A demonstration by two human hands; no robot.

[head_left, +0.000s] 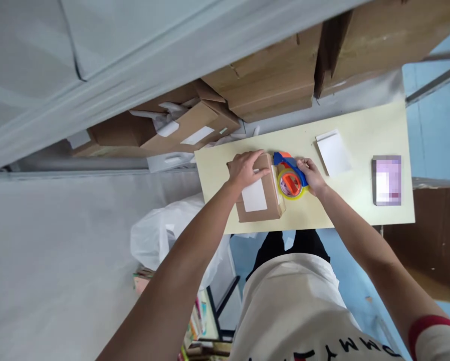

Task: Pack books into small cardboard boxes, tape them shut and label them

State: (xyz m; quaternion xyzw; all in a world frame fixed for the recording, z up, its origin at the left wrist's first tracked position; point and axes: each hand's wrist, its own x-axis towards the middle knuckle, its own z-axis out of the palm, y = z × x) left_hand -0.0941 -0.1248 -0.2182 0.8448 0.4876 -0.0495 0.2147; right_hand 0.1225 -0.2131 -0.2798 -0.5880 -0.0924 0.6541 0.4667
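A small brown cardboard box (260, 213) with a white label (254, 195) lies on the pale yellow table (368, 125). My left hand (246, 170) grips its far end, fingers over the far edge and the thumb spread across the top. A blue and orange tape dispenser (290, 175) with a yellow-edged roll of tape stands against the box's right side. My right hand (312, 175) is closed around its blue handle. Whether tape is stuck to the box there cannot be made out.
Right of my hand lies a white paper stack (332, 153), then a blurred purple item (387, 180). Large cardboard boxes (270, 70) line the far side under a grey shelf edge (146, 60). A white plastic bag (153, 238) hangs left; an open carton (428, 240) stands right.
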